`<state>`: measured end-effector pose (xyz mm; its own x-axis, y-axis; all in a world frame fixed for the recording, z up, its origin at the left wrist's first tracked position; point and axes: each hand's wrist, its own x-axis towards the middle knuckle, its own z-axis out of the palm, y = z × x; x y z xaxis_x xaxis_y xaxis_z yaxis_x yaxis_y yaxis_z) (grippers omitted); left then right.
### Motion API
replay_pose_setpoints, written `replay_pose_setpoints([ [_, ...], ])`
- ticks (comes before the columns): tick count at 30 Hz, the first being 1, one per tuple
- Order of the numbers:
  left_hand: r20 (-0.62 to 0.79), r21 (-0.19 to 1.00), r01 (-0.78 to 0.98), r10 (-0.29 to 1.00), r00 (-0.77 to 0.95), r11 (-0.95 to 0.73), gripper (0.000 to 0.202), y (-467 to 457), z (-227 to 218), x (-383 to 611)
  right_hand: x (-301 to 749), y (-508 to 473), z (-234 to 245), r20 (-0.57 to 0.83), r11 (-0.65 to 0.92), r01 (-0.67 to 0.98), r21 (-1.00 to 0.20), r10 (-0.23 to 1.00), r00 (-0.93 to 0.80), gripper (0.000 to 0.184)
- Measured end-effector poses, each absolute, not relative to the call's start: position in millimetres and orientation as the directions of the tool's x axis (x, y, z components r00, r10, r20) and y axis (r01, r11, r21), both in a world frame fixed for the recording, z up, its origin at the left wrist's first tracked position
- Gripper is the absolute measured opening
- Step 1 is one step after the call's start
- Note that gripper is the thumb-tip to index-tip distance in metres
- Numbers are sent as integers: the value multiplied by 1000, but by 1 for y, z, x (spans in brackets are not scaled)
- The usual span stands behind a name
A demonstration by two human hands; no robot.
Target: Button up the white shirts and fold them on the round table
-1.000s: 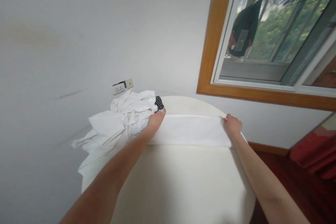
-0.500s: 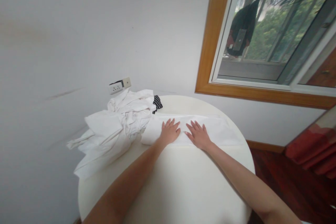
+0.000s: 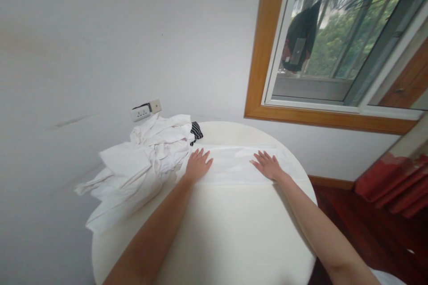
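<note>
A white cloth [image 3: 230, 167] lies flat in a long strip across the far part of the round white table [image 3: 234, 227]. My left hand [image 3: 198, 165] rests on the strip's left part, palm down with fingers spread. Toward its right part, my right hand [image 3: 268, 165] lies flat on the same cloth, fingers apart. Neither hand grips anything. Just left of my left hand is a heap of crumpled white cloths [image 3: 147, 160]. What kind of cloth item the strip is, I cannot tell.
A black-and-white striped cloth [image 3: 196, 132] pokes out behind the heap. Above it, a power socket [image 3: 140, 113] sits on the wall. At the right are a wood-framed window [image 3: 252, 93] and a red curtain [image 3: 394, 182]. Part of the heap hangs past the table's left edge.
My hands have slid apart along the cloth, the left one leftward and the right one rightward. Both stay flat. The whole view has shifted slightly.
</note>
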<state>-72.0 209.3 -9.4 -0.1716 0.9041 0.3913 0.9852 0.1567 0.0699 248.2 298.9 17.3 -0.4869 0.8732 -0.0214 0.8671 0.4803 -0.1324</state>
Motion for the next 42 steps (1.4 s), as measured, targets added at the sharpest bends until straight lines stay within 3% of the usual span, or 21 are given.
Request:
replay_pose_setpoints([
  [6,415,31,988,897,-150,151,47,205,-2,-80,283,328,7,63,358,930,-85,933,-353,65],
  [14,432,63,980,880,-199,191,46,204,-1,-85,300,342,-3,110,241,966,-95,967,-231,64],
  [22,385,75,993,916,-111,88,43,203,1,-100,318,351,-8,167,194,976,-101,970,-176,59],
  [28,447,96,986,879,-164,136,40,198,17,-77,311,334,5,381,184,979,-92,915,-136,45],
  [31,515,127,989,847,-129,73,40,191,30,-31,282,314,22,440,262,961,-88,876,-198,41],
  [34,527,128,988,850,2,-81,40,182,30,18,236,281,31,428,479,874,-81,808,-404,42],
  [36,489,126,990,872,-1,-69,42,175,20,40,208,257,28,387,620,782,-68,739,-552,45],
  [42,459,95,995,887,-51,8,44,165,-9,48,183,222,6,264,662,747,-59,732,-627,48],
])
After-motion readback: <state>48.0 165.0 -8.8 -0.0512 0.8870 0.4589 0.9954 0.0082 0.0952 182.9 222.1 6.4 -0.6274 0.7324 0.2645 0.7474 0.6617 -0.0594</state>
